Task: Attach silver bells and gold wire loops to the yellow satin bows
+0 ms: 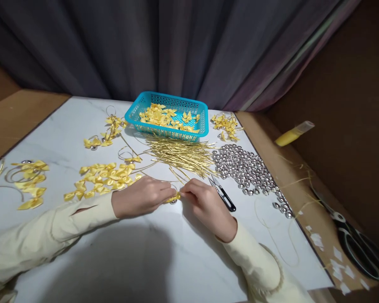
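In the middle of the table, my left hand (142, 195) and my right hand (206, 204) meet fingertip to fingertip, both pinched shut on a small yellow ribbon bow (177, 196). A silver round bead (173, 201) shows just beneath the bow, and a thin gold cord loops up between the hands. The fingers hide part of the bow and cord. Close to my right hand lie black thread snips (225, 199). Loose yellow bows (109, 176) are spread beyond my left hand, and a pile of gold cords (183, 155) lies ahead of both hands.
A blue basket (205, 122) holding yellow bows stands at the back. Silver beads (243, 166) are heaped at the right. Bows joined with cords (34, 183) lie left and at the back. Scissors (356, 248), paper scraps (337, 269) and a yellow tube (293, 134) are along the right side.
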